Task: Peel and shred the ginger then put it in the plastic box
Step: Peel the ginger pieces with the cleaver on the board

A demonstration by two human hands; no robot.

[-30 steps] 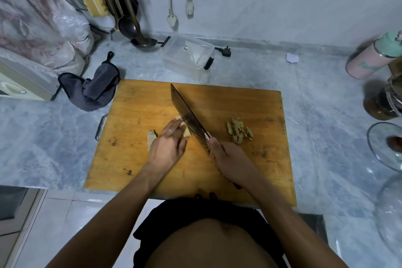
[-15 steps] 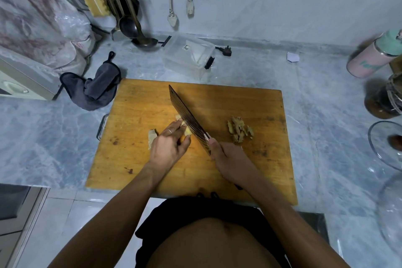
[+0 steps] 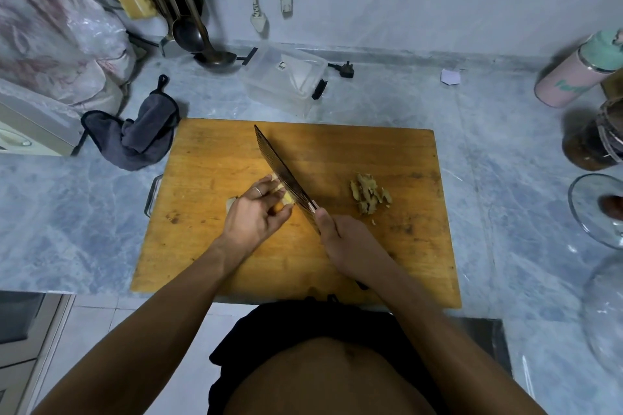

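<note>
On the wooden cutting board (image 3: 209,246) my left hand (image 3: 256,214) holds a pale peeled piece of ginger (image 3: 286,199) between curled fingers and thumb. My right hand (image 3: 350,239) grips the handle of a dark ridged knife (image 3: 283,175), whose blade lies diagonally against the ginger's right side. Another small ginger bit (image 3: 230,203) peeks out left of my left hand. A heap of brown ginger peels (image 3: 369,194) lies on the board's right half. The clear plastic box (image 3: 286,81) stands open behind the board.
A grey cloth (image 3: 141,131) lies left of the board. Ladles and utensils (image 3: 188,27) hang at the back left. At the right edge stand a pink bottle (image 3: 580,74), a dark jar (image 3: 596,138) and a glass bowl (image 3: 593,209). A black plug (image 3: 345,69) lies near the wall.
The knife has shifted slightly along the ginger and my left hand's fingers have curled a little more around it. The peel heap and box have not moved.
</note>
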